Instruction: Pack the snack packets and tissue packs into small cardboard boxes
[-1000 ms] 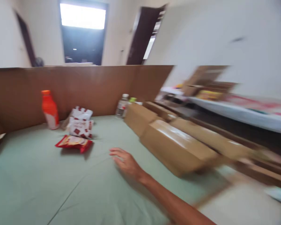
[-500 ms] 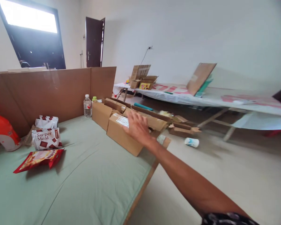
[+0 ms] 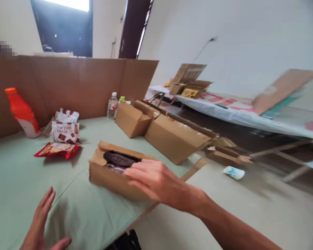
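My right hand point(image 3: 156, 178) grips the near right part of a small cardboard box point(image 3: 111, 182) on the green-covered table. Through the box's torn opening show dark packets point(image 3: 121, 159) with partly readable lettering. Low on the left, my left hand point(image 3: 41, 224) is held open, fingers apart, touching nothing that I can see. Beyond it lie a red snack packet point(image 3: 57, 150) and a white-and-brown "Su-per Meal" pouch point(image 3: 65, 132). An orange-capped bottle point(image 3: 23, 114) leans near them.
A cardboard screen point(image 3: 94, 81) runs along the table's back. Before it stand a clear bottle point(image 3: 112, 107) and larger cardboard boxes point(image 3: 172, 137). A white cup point(image 3: 234, 172) lies on the floor. To the right is a low covered table point(image 3: 234, 113).
My right hand has brought the small box away from the row of boxes, nearer to me. My left hand has come into view. The view has turned left and down.
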A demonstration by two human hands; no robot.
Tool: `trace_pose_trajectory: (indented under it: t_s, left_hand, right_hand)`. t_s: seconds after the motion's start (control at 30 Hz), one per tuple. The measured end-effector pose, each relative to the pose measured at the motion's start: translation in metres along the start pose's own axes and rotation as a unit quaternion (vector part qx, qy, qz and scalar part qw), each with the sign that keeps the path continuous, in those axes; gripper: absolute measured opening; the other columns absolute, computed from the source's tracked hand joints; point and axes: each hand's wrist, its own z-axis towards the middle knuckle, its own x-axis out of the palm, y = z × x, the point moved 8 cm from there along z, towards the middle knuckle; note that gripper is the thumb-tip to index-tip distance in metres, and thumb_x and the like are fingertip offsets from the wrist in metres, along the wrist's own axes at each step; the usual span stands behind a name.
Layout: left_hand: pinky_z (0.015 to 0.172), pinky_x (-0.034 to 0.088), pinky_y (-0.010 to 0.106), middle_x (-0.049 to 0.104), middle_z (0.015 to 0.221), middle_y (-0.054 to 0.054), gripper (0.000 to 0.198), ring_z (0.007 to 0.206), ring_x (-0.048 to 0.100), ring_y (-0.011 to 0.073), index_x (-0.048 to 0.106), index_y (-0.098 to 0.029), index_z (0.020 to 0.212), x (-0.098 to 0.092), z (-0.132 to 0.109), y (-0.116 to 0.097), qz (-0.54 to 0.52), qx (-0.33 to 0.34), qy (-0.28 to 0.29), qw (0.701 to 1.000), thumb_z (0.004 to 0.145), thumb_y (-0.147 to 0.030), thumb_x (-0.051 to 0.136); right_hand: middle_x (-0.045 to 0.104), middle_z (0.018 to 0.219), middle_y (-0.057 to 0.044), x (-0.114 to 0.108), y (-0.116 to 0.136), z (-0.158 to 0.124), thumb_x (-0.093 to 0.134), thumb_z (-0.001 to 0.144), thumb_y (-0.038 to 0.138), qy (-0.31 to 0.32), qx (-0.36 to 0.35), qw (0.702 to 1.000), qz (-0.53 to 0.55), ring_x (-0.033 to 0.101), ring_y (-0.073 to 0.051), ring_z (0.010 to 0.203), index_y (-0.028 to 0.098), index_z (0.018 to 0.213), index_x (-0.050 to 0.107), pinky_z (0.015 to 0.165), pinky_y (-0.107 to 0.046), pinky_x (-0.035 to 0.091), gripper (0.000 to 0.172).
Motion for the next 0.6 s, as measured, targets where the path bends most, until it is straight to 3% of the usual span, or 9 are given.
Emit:
trace_pose_trajectory:
  t_s: [0.1,0.17,0.23,0.33,0.43,0.5,0.6]
  left_hand:
    - [0.113,0.034,0.073,0.021,0.171,0.018,0.116,0.150,0.032,0.0482,0.006,-0.034,0.164,0.001,0.004,-0.021,-0.055,-0.002,0.025,0.998,0.077,-0.069,0.075]
    - [0.114,0.031,0.074,0.013,0.172,0.018,0.129,0.152,0.026,0.0498,-0.005,-0.034,0.164,0.006,0.001,-0.023,-0.103,-0.012,0.053,0.993,0.072,-0.072,0.078]
    - [0.114,0.032,0.074,0.013,0.173,0.015,0.135,0.152,0.026,0.0503,-0.008,-0.036,0.163,0.010,-0.006,-0.019,-0.133,-0.035,0.073,0.988,0.068,-0.071,0.081]
    - [0.112,0.033,0.075,0.020,0.171,0.015,0.126,0.150,0.030,0.0507,-0.001,-0.036,0.164,0.012,-0.012,-0.017,-0.140,-0.042,0.068,0.987,0.071,-0.072,0.077]
    - [0.115,0.035,0.069,0.023,0.171,0.013,0.118,0.150,0.032,0.0477,0.004,-0.035,0.164,0.011,-0.011,-0.022,-0.151,-0.019,0.055,0.987,0.076,-0.069,0.075]
    - [0.117,0.037,0.064,0.023,0.171,0.011,0.117,0.151,0.033,0.0452,0.003,-0.036,0.164,0.010,-0.009,-0.025,-0.161,-0.012,0.049,0.986,0.077,-0.063,0.077]
    - [0.118,0.037,0.063,0.025,0.171,0.011,0.117,0.152,0.032,0.0440,0.001,-0.037,0.164,0.011,-0.007,-0.027,-0.165,-0.003,0.051,0.985,0.079,-0.061,0.077]
  right_hand:
    - [0.070,0.077,-0.005,-0.004,0.049,0.010,0.047,0.107,0.029,0.071,-0.087,0.985,0.130,0.064,-0.016,0.071,0.016,0.093,0.070,0.068,-0.029,0.046,0.029]
    - [0.070,0.075,-0.004,-0.003,0.062,0.016,0.041,0.109,0.039,0.151,-0.096,0.953,0.246,0.064,-0.015,0.070,0.016,0.096,0.071,0.066,-0.026,0.047,0.040]
    - [0.075,0.085,-0.005,0.002,0.059,0.022,0.037,0.111,0.037,0.214,-0.073,0.922,0.313,0.069,-0.014,0.077,0.017,0.108,0.072,0.071,-0.023,0.051,0.040]
    - [0.076,0.119,-0.010,0.015,0.045,0.033,0.047,0.106,0.028,0.246,-0.035,0.935,0.253,0.071,-0.019,0.106,0.018,0.128,0.067,0.092,-0.029,0.055,0.031]
    - [0.061,0.144,-0.019,0.032,0.042,0.043,0.064,0.094,0.026,0.245,-0.028,0.961,0.128,0.068,-0.029,0.118,0.015,0.141,0.059,0.093,-0.040,0.058,0.049]
    - [0.059,0.145,-0.021,0.041,0.048,0.049,0.068,0.088,0.025,0.248,-0.032,0.964,0.086,0.069,-0.033,0.115,0.014,0.145,0.056,0.091,-0.042,0.058,0.059]
    - [0.071,0.126,-0.017,0.051,0.062,0.061,0.067,0.089,0.027,0.273,-0.046,0.956,0.098,0.071,-0.028,0.103,0.016,0.136,0.063,0.089,-0.039,0.057,0.047]
